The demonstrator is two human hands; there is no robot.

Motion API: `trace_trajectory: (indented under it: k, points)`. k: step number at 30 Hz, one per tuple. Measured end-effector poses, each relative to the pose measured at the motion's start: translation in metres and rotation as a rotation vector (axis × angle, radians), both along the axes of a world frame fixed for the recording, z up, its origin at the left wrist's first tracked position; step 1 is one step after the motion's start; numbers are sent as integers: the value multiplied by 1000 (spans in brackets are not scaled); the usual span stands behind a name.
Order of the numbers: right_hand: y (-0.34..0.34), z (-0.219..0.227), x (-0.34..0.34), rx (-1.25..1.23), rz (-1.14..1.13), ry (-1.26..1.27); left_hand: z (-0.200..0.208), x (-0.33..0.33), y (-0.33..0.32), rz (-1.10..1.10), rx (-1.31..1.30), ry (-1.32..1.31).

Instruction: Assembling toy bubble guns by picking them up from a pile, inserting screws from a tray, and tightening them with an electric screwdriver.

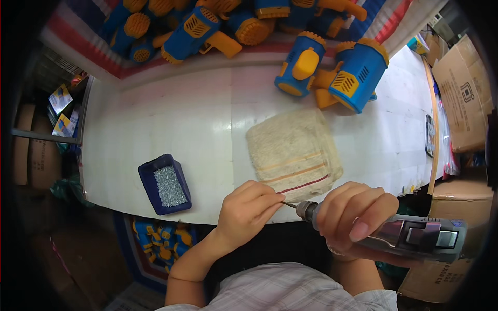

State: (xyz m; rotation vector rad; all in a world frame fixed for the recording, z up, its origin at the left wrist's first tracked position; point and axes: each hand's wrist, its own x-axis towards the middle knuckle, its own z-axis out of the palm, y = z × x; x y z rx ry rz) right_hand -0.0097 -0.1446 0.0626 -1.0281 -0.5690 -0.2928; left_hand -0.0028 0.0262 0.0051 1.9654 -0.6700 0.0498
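My right hand point(348, 213) is wrapped round the grey body of a cordless electric screwdriver point(421, 238), held level at the table's front edge. Its thin bit point(290, 205) points left. At the bit's tip, the thumb and fingers of my left hand point(250, 208) are pinched together; whatever small thing may be between them is hidden. Just beyond both hands lies a folded cream towel point(288, 142) with orange and dark red stripes. To the left of my left hand stands a dark blue bin point(181, 179) holding many small silver screws point(170, 186).
Two blue and orange toy blasters point(358, 78) stand at the table's far right. More blasters point(194, 31) are heaped on striped cloth at the back. Below the front edge, a container holds blue and orange parts point(163, 241). Cardboard boxes point(461, 98) line the right side.
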Motion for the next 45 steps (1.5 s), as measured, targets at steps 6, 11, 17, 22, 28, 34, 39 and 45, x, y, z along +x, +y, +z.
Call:
trace_trajectory:
  k: [6, 11, 17, 22, 28, 34, 39, 45]
  points:
    - [-20, 1, -4, -17, -61, -9, 10, 19, -13, -179, 124, -109]
    - [-26, -5, -16, 264, -153, 162, 1, 120, -49, -21, 16, -88]
    - [-23, -1, -21, 35, -189, 171, -20, 182, -78, -88, 159, -493]
    - [-26, -13, -22, 119, -229, 154, 42, 81, -42, -20, 786, -546]
    - [-4, -24, -17, 37, -152, 324, -32, 22, -22, -45, 950, -255]
    - [-6, -51, -10, -176, -170, 367, -24, 40, -15, -165, 642, 76]
    - [2, -54, -3, -137, -154, 409, -27, 36, -15, -117, 600, 88]
    - [8, -61, 3, -144, -80, 295, -30, 34, -14, -102, 589, 74]
